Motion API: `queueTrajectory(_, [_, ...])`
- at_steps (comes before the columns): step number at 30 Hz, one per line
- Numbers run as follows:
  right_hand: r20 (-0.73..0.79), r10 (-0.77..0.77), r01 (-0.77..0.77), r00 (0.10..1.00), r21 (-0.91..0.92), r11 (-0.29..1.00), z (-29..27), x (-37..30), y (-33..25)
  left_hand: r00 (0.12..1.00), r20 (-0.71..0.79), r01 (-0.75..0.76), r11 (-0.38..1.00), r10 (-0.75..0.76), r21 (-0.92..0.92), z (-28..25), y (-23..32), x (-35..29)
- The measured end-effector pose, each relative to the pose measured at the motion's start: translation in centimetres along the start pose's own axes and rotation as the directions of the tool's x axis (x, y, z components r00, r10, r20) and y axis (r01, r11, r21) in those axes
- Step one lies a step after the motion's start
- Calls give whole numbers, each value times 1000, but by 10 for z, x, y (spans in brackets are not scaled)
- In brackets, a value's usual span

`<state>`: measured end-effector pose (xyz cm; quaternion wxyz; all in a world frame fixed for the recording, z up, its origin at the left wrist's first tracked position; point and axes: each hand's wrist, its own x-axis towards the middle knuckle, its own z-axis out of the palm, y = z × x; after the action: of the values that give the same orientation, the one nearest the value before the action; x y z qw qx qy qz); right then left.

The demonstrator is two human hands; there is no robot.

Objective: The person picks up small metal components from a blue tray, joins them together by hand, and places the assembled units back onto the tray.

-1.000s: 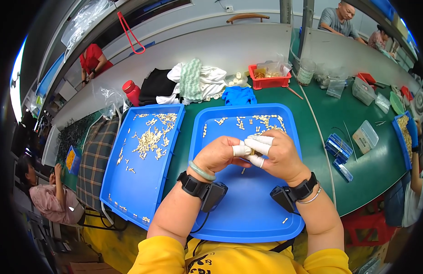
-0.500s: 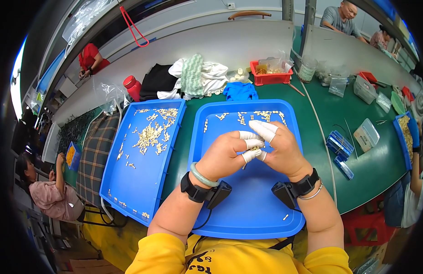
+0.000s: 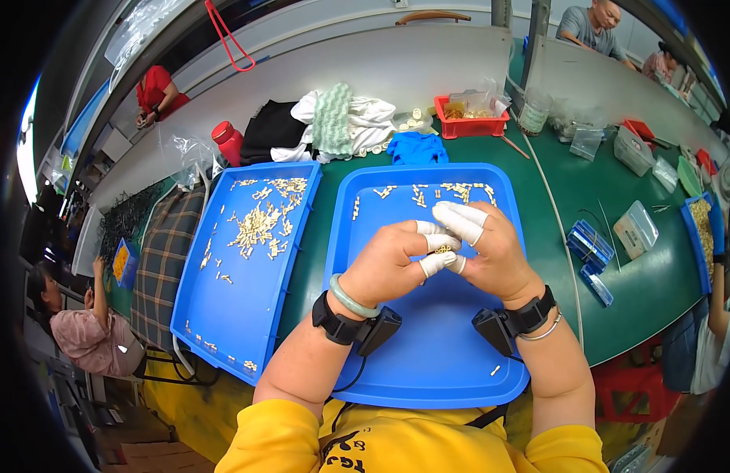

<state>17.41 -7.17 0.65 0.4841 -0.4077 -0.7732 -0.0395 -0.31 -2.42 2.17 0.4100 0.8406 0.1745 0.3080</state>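
The left hand and right hand met above the tray, their fingertips in white covers. The left grip was closed on a small cluster of gold parts, which lay between the tips of thumb and fingers, raised over the tray. The right fingers were just beyond the cluster; whether the right grip also pressed on it could not be told. Loose pieces lay along the tray's far edge, and a single piece near its right near corner. Left of the tray, a second tray bore a heap of similar pieces. Beyond the tray lay a blue cloth; right of it extended the green surface.
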Motion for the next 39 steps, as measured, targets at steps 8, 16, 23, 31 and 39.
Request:
queueTrajectory(8, [23,-106,105,994,43,994,-1,2,-2,978,111,203,916,-175,-347,-3,-14,-3])
queueTrajectory(16, [24,-119,119,993,29,993,-2,1,-3,941,202,337,818,-272,-467,-1,-12,-4])
queueTrajectory(23, [67,-96,95,993,20,995,-3,1,-5,960,153,279,865,-235,-418,-2,-16,-4])
queueTrajectory(31, [102,-143,136,984,71,988,-3,1,-5,911,283,399,818,-301,-415,-5,-22,-6])
queueTrajectory(39, [111,-121,117,986,42,992,-3,-3,-4,950,176,312,831,-259,-461,-1,-7,-3])
